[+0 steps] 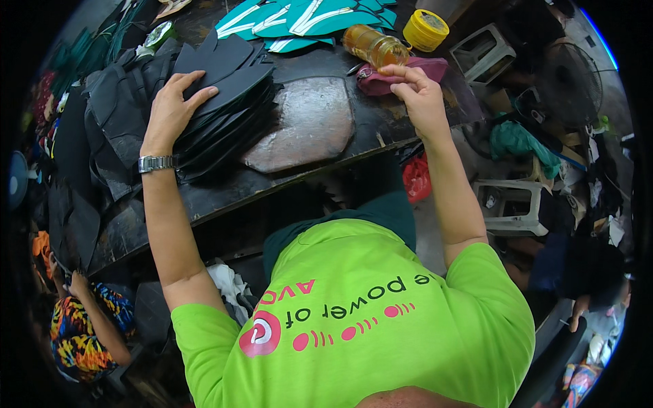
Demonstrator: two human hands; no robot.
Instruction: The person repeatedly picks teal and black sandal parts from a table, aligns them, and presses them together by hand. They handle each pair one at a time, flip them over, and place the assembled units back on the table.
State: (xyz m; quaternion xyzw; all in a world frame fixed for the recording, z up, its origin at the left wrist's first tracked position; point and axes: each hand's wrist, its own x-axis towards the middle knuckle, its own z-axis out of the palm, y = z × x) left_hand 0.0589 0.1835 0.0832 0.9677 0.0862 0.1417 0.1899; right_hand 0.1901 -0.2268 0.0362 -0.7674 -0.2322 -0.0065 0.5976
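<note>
My left hand (171,109) lies flat, fingers spread, on top of a fanned stack of black cut leather pieces (228,102) on the dark workbench (204,197). A metal watch sits on that wrist. My right hand (418,92) is at the bench's right end, fingers pinched on a maroon cloth (388,80). An amber plastic bottle (373,46) lies on its side just above that hand. A worn stone slab (303,122) rests on the bench between my two hands.
Teal cut pieces with white stripes (299,20) lie at the far edge, next to a yellow round lid (425,30). More black pieces (102,129) pile at the left. Plastic stools (513,204), a fan (571,81) and clutter fill the right. Another person in a patterned top (85,326) sits lower left.
</note>
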